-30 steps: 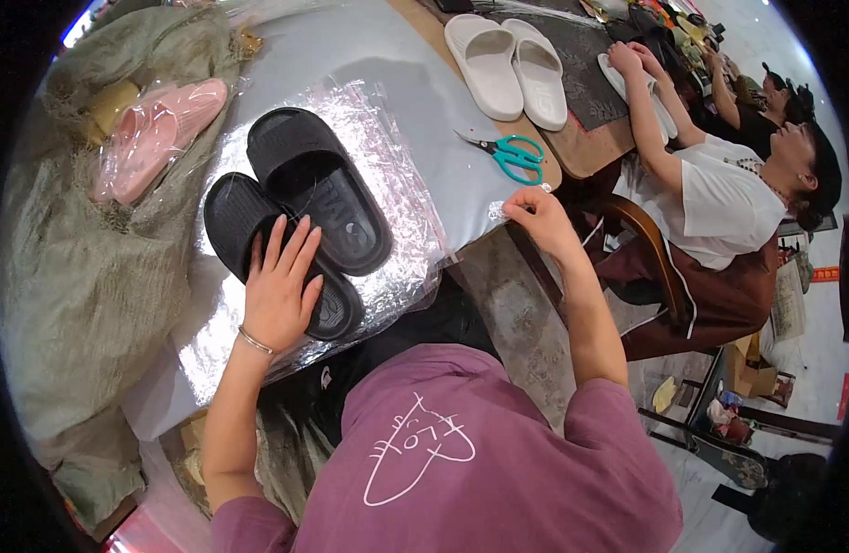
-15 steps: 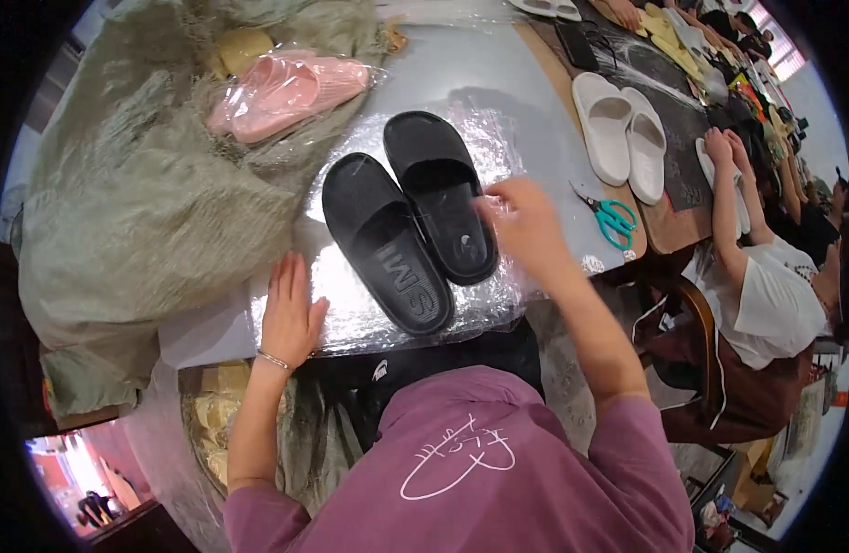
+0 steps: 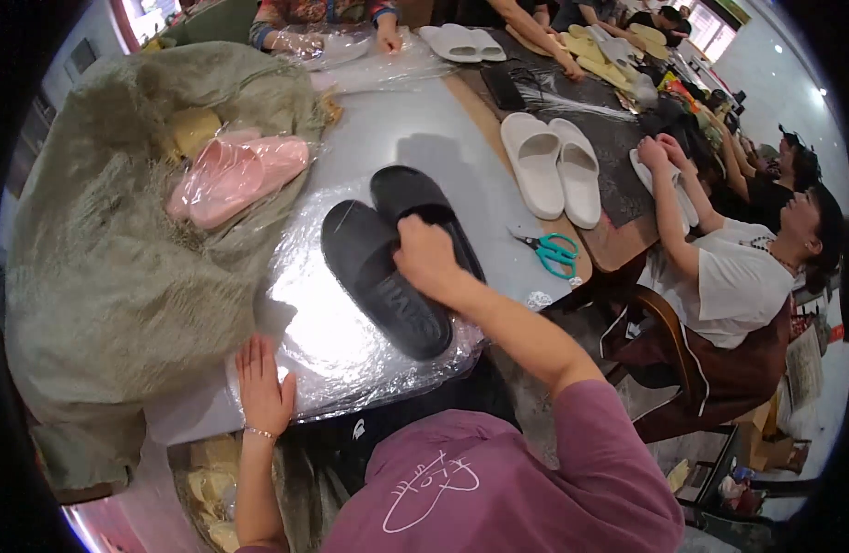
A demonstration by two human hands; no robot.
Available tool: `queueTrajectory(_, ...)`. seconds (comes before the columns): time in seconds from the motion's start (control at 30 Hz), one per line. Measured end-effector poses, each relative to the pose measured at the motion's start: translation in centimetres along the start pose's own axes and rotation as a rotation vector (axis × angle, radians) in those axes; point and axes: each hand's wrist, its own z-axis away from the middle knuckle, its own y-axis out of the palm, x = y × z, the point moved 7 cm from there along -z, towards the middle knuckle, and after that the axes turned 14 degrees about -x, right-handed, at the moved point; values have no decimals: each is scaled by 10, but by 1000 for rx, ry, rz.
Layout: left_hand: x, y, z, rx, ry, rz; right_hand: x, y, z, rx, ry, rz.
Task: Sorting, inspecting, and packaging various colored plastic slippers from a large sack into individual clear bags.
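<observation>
Black slippers [image 3: 380, 288] lie paired, unbagged beneath my right fingers [image 3: 406, 251], curled, hold unclear; my left fingers [image 3: 257, 359] rest flat, gripping nothing.

saw matt, rubbery plastic in the black slides [image 3: 383, 282] and glossy, crinkled plastic in the film [image 3: 318, 324]. noted rough, woven cloth in the sack [image 3: 102, 276], smooth plastic in the pink slides [image 3: 224, 195]. found metal and smooth plastic in the scissors [image 3: 555, 256], a soft sheen on the table [image 3: 369, 124], seemingly polished wood in the chair arm [image 3: 685, 350].

Black slides [image 3: 374, 261] (side by side)
</observation>
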Motion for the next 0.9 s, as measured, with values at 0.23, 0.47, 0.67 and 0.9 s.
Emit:
queueTrajectory(0.23, 2, 0, 0, 38, -87, 28, -138, -100, -133, -230, 22, 736)
queueTrajectory(0.47, 1, -4, 1, 23, -82, 4, -305, -125, -137, 28, 647, 744)
queueTrajectory(0.67, 4, -1, -1, 3, -70, 6, -299, -141, -170, 378, 542, 760)
queueTrajectory(0.9, 4, -6, -2, -43, -57, 38, -37, -28, -227, 86, -103, 445)
